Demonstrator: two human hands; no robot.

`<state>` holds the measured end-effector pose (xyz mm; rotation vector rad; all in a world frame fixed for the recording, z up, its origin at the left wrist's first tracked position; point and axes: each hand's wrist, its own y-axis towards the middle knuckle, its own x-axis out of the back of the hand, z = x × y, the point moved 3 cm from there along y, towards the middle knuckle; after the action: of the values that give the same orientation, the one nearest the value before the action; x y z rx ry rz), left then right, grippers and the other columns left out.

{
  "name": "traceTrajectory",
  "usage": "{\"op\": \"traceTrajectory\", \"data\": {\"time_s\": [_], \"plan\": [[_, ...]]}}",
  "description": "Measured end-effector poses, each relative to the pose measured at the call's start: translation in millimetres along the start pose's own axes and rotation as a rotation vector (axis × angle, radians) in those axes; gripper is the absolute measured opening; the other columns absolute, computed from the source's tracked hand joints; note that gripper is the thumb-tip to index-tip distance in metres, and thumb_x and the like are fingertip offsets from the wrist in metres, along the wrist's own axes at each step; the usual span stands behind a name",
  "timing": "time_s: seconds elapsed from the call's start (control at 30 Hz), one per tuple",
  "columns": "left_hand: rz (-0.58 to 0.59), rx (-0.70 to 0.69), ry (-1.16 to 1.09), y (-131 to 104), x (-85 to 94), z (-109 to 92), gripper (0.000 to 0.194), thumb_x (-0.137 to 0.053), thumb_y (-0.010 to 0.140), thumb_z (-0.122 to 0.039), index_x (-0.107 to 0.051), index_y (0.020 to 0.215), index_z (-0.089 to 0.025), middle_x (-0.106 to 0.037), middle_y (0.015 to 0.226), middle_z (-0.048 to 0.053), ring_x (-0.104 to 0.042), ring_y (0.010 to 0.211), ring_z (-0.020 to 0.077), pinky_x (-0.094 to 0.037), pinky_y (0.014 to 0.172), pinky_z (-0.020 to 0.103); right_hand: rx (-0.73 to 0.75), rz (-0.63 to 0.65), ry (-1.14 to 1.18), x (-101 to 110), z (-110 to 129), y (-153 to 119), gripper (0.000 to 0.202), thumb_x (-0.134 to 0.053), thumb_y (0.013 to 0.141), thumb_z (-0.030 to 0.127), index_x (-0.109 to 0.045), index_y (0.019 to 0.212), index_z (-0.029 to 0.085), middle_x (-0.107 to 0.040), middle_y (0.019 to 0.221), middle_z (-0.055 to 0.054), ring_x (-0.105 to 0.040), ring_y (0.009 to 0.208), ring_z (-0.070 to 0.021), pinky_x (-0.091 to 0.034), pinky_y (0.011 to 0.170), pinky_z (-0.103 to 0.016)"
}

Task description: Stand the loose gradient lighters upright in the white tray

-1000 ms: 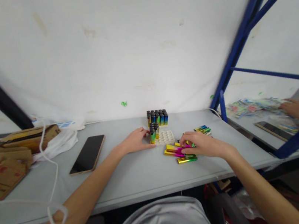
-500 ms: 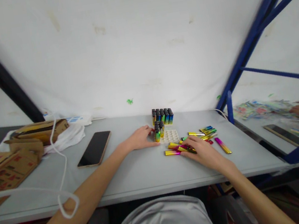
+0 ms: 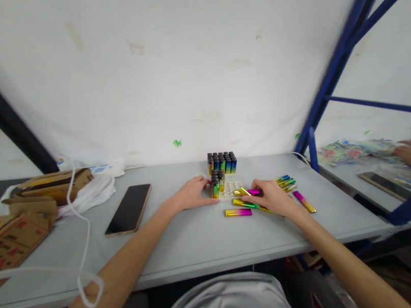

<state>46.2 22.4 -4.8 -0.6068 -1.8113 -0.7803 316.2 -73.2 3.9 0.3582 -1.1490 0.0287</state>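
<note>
Just now, more tubes have been parted from the loose heap: half a second ago the right hand (image 3: 272,197) was spread low over it, whereas a gold-and-magenta tube (image 3: 253,192) is now pinched between bent fingers and thumb. A gold tube (image 3: 244,191) is crossed with it — whether that one is also held cannot be told. With fewer left under the palm, the green tube (image 3: 244,204) and the pink-ended tube (image 3: 238,212) can be picked out singly.

With the tray (image 3: 233,188) taken as the dial and the wall at twelve, the right hand is set at four o'clock, near the rim. At nine, a cluster (image 3: 217,183) of black-capped tubes is stood upright, half ringed by the left hand (image 3: 195,194), its thumb and fingers parted; firm contact cannot be made out. A fuller block (image 3: 222,163) is stood at twelve.

Further tubes (image 3: 286,183) are scattered at three, and a magenta tube (image 3: 304,202) at four. The phone (image 3: 129,209) is laid well apart at nine, with boxes (image 3: 12,234) beyond. The left forearm is crossed in view by a cable (image 3: 85,228) — the tray's near side is unobstructed.
</note>
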Motion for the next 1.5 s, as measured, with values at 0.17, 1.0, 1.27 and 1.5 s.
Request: {"op": "traceTrajectory", "data": {"time_s": [0.17, 1.0, 1.27, 1.5], "plan": [[-0.009, 0.01, -0.019, 0, -1.2, 1, 0.066, -0.071, 0.08, -0.073, -0.072, 0.111, -0.015, -0.069, 0.105, 0.013, -0.066, 0.097, 0.0318, -0.054, 0.087, 0.039, -0.075, 0.021, -0.136, -4, -9, 14, 0.046, -0.059, 0.1, 0.065, -0.064, 0.087, 0.021, -0.068, 0.07, -0.005, -0.059, 0.065, -0.0216, -0.027, 0.06, -0.03], [-0.007, 0.002, -0.019, 0, -2.9, 4, 0.067, -0.071, 0.08, -0.074, -0.071, 0.115, -0.016, -0.069, 0.104, 0.012, -0.066, 0.1, 0.0321, -0.054, 0.089, 0.039, -0.098, -0.249, 1.195, 2, -5, 108, 0.031, -0.079, 0.073, 0.046, -0.063, 0.076, 0.02, -0.071, 0.077, -0.003, -0.067, 0.076, -0.0186, -0.057, 0.076, -0.033], [0.007, 0.029, -0.055, -1, -2.3, 2, 0.065, -0.072, 0.08, -0.073, -0.07, 0.11, -0.016, -0.069, 0.107, 0.013, -0.067, 0.098, 0.0319, -0.055, 0.09, 0.041, -0.038, -0.065, 1.228, -25, 5, 90, 0.062, -0.088, 0.07, 0.058, -0.052, 0.11, 0.027, -0.072, 0.082, 0.003, -0.068, 0.069, -0.0178, -0.056, 0.07, -0.034], [-0.003, 0.029, -0.059, -1, -2.8, 4, 0.064, -0.073, 0.079, -0.071, -0.07, 0.11, -0.016, -0.069, 0.107, 0.013, -0.067, 0.098, 0.0312, -0.055, 0.09, 0.04, -0.042, 0.044, 1.115, -31, 21, 83, 0.054, -0.073, 0.079, 0.071, -0.055, 0.096, 0.024, -0.054, 0.075, 0.005, -0.038, 0.053, -0.0088, -0.027, 0.047, -0.023]]}}
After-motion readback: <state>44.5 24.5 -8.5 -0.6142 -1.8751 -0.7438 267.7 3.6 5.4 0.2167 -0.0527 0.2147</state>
